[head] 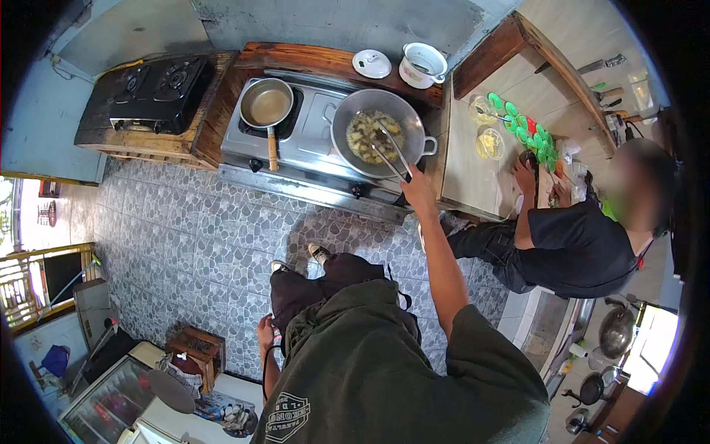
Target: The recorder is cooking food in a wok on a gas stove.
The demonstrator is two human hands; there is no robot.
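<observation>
My right hand (419, 191) grips the handle end of metal tongs (395, 145), whose arms reach down into a large metal wok (407, 111). Pieces of food (366, 130) lie in bubbling oil inside it, around the tips of the tongs. The wok stands on the right side of a silver two-burner gas stove (310, 130). On the left burner is a saucepan (267, 102) with a wooden handle, holding light brown liquid. My left hand (266, 333) hangs beside my left thigh, its fingers curled; whether it holds anything is unclear.
A co-worker (582, 244) works at the tiled counter (460, 177) on the right, near green-lidded cups (521, 133) and clear bowls. Behind the wok stand a white enamel pot (423, 66) and its lid (371, 64). A black gas stove (161, 91) sits further left.
</observation>
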